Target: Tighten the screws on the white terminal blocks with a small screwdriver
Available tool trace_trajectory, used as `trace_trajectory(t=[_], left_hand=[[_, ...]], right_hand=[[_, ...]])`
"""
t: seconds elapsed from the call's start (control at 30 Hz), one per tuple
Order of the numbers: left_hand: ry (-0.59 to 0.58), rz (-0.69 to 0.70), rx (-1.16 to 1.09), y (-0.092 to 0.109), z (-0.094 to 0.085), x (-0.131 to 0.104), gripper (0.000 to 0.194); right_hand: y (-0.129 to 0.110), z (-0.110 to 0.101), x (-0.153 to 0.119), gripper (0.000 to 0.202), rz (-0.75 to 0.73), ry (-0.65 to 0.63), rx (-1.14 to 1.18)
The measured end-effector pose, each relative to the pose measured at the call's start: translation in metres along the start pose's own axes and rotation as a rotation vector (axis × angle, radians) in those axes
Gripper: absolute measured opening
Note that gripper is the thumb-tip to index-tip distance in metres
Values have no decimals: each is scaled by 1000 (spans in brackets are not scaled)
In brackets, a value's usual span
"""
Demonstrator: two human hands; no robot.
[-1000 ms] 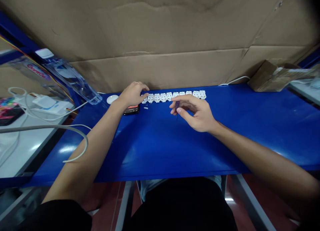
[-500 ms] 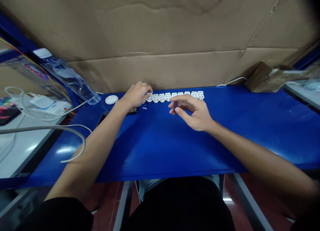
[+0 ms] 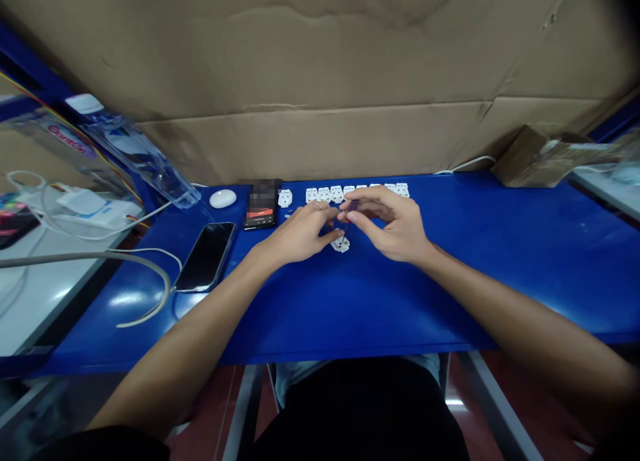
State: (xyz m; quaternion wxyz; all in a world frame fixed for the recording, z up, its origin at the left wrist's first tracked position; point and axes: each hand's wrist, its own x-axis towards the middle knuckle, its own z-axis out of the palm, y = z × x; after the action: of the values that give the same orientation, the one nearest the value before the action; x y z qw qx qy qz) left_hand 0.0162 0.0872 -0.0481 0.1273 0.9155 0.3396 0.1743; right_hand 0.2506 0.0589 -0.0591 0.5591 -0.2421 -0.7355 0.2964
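Between my hands is a small white socket-like plastic piece [image 3: 341, 244], low over or on the blue table. My left hand [image 3: 304, 233] pinches its left edge with thumb and fingers. My right hand [image 3: 393, 224] is closed around the dark handle of a small screwdriver [image 3: 354, 206]; its thin shaft points down at the white piece. Whether the tip sits in a screw I cannot tell. Behind my hands stretches a row of similar white pieces [image 3: 324, 194], partly hidden by my right hand. One more white piece [image 3: 285, 198] sits apart at the row's left.
A phone with a lit screen [image 3: 261, 204] and a dark-screened phone [image 3: 207, 258] lie on the blue table [image 3: 320, 314]. Near them are a white oval object [image 3: 223, 198], a plastic bottle [image 3: 143, 156] and a cable [image 3: 163, 274]. A cardboard box [image 3: 533, 156] stands at right.
My left hand has brought one white piece from the row's left end toward me, under the screwdriver, leaving a gap in the row. Both phones now show. My right hand has barely moved.
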Motion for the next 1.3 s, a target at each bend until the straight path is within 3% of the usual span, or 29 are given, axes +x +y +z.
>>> trace_trajectory(t=[0.1, 0.2, 0.33, 0.6, 0.83, 1.3], left_hand=[[27, 76, -74, -8, -3, -3, 25], [-41, 186, -114, -13, -4, -5, 33], [-128, 259, -124, -12, -3, -6, 19], [-90, 223, -134, -14, 4, -6, 25], [-73, 244, -148, -15, 5, -5, 23], [-72, 239, -166, -16, 5, -5, 23]], right_hand=[[1, -1, 0, 34, -11, 20, -39], [-1, -1, 0, 32, -4, 34, -67], [-5, -3, 2, 29, 20, 51, -77], [5, -7, 1, 31, 2, 5, -139], [5, -7, 4, 32, -24, 85, -110], [12, -8, 2, 35, 14, 83, -82]])
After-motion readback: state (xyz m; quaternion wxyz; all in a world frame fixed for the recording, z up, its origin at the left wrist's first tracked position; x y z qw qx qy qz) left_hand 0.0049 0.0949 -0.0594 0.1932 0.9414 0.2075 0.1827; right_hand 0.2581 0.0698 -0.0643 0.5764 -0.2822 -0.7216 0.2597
